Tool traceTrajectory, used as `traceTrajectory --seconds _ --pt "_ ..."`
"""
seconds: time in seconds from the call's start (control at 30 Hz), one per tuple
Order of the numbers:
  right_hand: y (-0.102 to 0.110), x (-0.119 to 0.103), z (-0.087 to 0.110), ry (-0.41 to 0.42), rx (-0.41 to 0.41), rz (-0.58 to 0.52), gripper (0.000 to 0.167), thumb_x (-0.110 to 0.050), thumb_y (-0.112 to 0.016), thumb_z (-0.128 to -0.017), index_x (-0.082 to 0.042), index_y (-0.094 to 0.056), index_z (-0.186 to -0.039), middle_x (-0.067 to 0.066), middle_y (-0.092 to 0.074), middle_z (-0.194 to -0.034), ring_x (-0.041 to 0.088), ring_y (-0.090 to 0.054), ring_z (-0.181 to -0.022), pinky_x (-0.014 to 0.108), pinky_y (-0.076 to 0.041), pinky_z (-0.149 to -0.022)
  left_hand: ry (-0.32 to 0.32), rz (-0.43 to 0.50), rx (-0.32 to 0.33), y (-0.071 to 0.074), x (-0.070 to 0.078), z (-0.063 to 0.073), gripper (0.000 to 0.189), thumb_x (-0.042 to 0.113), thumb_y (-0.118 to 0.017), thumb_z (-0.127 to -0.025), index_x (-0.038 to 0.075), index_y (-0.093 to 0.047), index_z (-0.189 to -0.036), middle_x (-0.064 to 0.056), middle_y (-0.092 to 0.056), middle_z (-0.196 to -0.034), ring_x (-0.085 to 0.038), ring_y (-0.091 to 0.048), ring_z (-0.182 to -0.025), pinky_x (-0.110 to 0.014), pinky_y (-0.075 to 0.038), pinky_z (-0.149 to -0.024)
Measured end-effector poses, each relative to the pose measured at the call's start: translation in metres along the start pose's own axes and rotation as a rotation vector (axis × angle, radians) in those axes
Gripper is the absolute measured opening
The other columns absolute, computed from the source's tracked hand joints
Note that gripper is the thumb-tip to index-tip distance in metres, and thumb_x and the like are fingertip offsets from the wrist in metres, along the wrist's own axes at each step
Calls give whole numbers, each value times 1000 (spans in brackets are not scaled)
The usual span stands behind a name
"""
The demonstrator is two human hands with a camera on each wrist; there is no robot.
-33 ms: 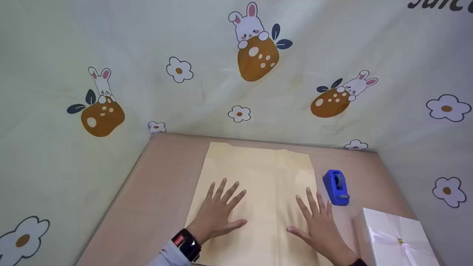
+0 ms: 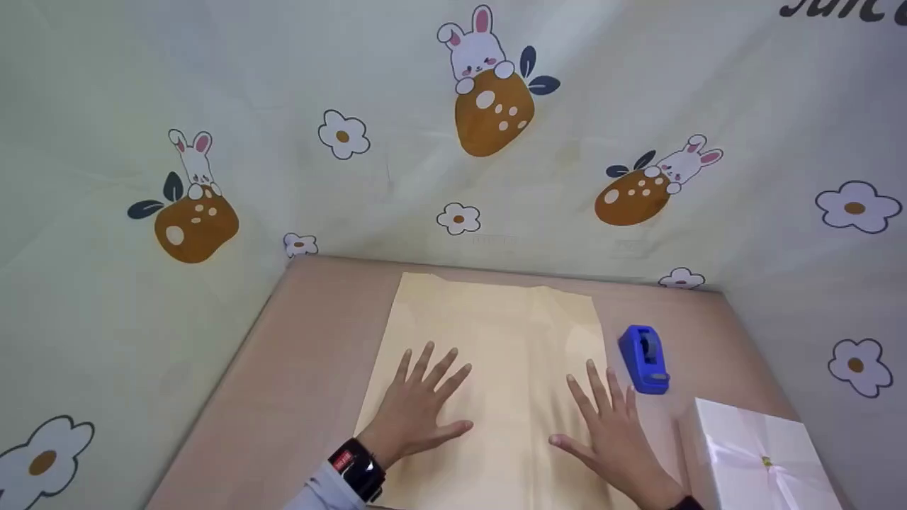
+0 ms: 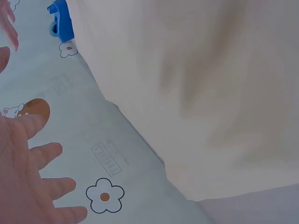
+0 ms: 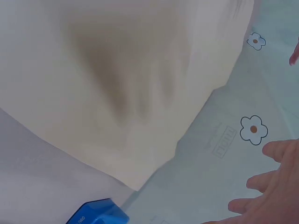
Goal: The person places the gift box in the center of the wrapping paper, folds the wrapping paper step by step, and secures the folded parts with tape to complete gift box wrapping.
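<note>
A large sheet of pale yellow paper (image 2: 496, 333) lies spread over the table, its far edge uneven. Over its left part is my left hand (image 2: 414, 411), fingers straight and spread, holding nothing. My right hand (image 2: 613, 439), also spread and holding nothing, is over the paper's right side. Each wrist view shows the spread fingers of its hand, the left hand (image 3: 21, 172) and the right hand (image 4: 275, 191), with shadows falling on the paper. Whether the palms touch the sheet I cannot tell.
A blue tape dispenser (image 2: 643, 360) stands right of the paper. Nearer, at the right, is a white box (image 2: 737, 425) with a pale ribbon bow. Behind the brown tabletop (image 2: 283, 368) hangs a pale curtain (image 2: 397, 71) printed with rabbits and flowers.
</note>
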State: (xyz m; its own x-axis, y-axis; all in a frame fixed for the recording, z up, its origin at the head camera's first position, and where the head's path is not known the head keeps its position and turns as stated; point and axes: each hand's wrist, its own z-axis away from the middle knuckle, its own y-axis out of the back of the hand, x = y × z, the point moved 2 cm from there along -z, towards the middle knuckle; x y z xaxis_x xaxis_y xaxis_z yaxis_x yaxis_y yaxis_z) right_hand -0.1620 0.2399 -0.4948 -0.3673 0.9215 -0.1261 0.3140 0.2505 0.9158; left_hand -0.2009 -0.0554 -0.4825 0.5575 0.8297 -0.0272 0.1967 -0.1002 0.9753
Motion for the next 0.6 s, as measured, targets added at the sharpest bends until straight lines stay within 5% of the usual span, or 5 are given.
traceTrajectory --seconds 0.37,0.6 --pt "5 4 -1 -19 6 -6 83 -64 -56 -77 -12 -41 -140 21 -25 -150 50 -22 -134 70 -19 -100 -7 1 29 5 0 -4 74 71 -36 -84 29 -31 -145 -1 -28 -153 -36 -22 -140 -57 -19 -110" --pt "20 17 5 -143 53 -97 81 -49 -65 -79 -9 -35 -142 23 -24 -149 46 -18 -137 66 -15 -105 -7 11 68 4 -1 -1 73 71 -36 -85 27 -34 -144 -2 -30 -152 -37 -25 -139 -57 -20 -109"
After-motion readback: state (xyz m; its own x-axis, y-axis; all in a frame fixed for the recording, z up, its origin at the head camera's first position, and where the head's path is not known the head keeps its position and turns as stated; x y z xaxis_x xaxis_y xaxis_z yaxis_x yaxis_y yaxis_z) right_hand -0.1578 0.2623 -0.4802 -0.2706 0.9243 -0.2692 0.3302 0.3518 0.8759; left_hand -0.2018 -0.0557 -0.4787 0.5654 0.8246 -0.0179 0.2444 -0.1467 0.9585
